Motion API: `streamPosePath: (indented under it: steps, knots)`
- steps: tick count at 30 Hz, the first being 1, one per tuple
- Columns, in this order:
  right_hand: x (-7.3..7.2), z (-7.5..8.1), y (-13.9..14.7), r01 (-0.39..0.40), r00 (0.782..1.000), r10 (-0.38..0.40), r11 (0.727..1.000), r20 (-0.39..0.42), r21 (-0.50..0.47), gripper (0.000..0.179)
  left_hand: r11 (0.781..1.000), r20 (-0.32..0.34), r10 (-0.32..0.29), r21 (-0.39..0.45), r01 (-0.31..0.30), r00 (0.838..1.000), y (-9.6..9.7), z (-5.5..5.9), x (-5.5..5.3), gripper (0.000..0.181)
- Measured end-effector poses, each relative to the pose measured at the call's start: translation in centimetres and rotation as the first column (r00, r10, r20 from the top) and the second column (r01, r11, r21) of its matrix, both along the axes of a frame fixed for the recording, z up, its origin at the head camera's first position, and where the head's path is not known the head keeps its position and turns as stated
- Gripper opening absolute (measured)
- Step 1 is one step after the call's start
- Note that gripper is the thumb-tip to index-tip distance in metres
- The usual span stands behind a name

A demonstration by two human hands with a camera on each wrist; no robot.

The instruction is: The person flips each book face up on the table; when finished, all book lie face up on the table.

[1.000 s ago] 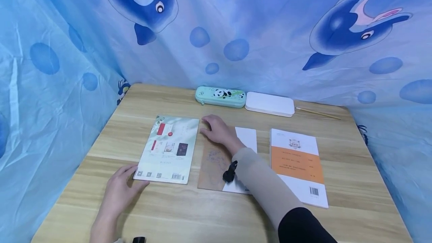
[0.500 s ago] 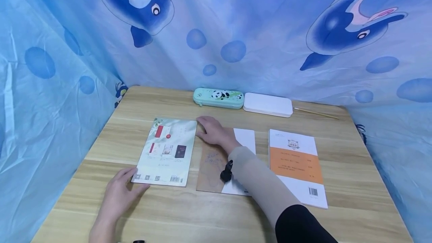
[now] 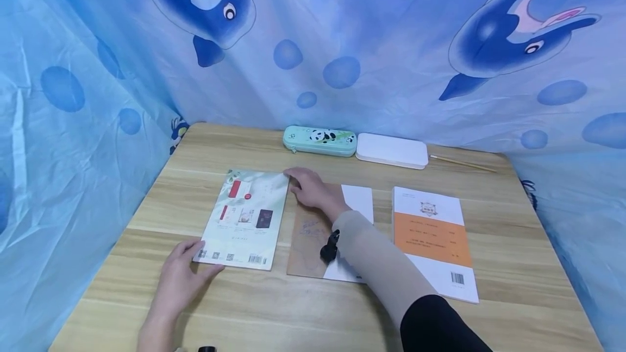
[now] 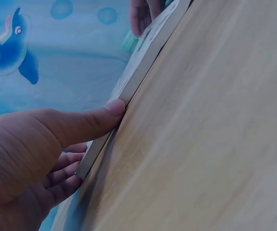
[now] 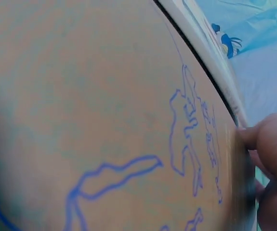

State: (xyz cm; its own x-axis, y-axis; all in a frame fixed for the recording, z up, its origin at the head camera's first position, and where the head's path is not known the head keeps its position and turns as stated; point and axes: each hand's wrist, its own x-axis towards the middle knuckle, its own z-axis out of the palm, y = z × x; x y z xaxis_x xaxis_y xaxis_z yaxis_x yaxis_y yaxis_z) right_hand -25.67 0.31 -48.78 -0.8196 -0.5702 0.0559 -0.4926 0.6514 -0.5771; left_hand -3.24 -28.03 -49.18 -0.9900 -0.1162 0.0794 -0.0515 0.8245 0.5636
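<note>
A pale green book [image 3: 242,227] with pictured products and a barcode on its cover lies flat at the left of the wooden table. My left hand [image 3: 182,276] grips its near left corner, the thumb along the near edge and the fingers round the left side. In the left wrist view the thumb [image 4: 95,122] presses the book's edge [image 4: 140,70]. At the far right corner of the same book, my right hand [image 3: 315,190] holds on with fingertips and thumb. Beneath the right forearm lies a brown and white notebook [image 3: 303,257]; the right wrist view shows its blue line drawing [image 5: 116,178].
To the right lies a white book [image 3: 432,281] with an orange band. Along the back stand a mint pencil case [image 3: 320,141] with a panda and a flat white case [image 3: 392,151]. A thin wooden stick [image 3: 462,163] lies beside them. Dolphin-printed blue curtains [image 3: 391,26] enclose the table.
My right hand has moved left from beside the pale green book onto its far right corner. My left hand has shifted slightly right along the near edge.
</note>
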Motion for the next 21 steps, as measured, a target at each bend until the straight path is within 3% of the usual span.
streamPosePath:
  steps: [5,7,11,13,16,21]
  knots:
    - [-0.3,0.3,0.0,-0.002,0.999,-0.002,0.997,-0.048,-0.074,0.04,1.0,0.001,-0.028,-0.005,0.028,1.0,0.0,0.2,0.0,0.078]
    - [-0.4,0.6,-0.1,-0.002,0.996,-0.001,0.999,-0.087,-0.033,0.039,0.999,0.004,-0.032,-0.009,0.032,0.999,0.1,0.3,0.0,0.079]
    - [-0.2,1.0,-0.2,0.091,0.991,-0.077,0.986,-0.11,0.136,0.038,0.999,-0.017,-0.047,-0.013,0.047,0.999,0.1,0.2,-0.1,0.077]
    - [0.1,1.1,-0.2,0.131,0.989,-0.113,0.97,-0.096,0.203,0.038,0.998,-0.038,-0.058,-0.016,0.057,0.998,0.1,0.2,0.0,0.076]
    - [0.4,1.1,-0.3,0.133,0.99,-0.118,0.964,-0.077,0.23,0.035,0.998,-0.059,-0.064,-0.02,0.063,0.996,0.1,0.1,0.1,0.076]
    - [0.5,1.1,-0.7,0.153,0.988,-0.156,0.977,0.007,0.147,0.035,0.998,-0.065,-0.06,-0.022,0.058,0.996,0.1,0.0,0.3,0.076]
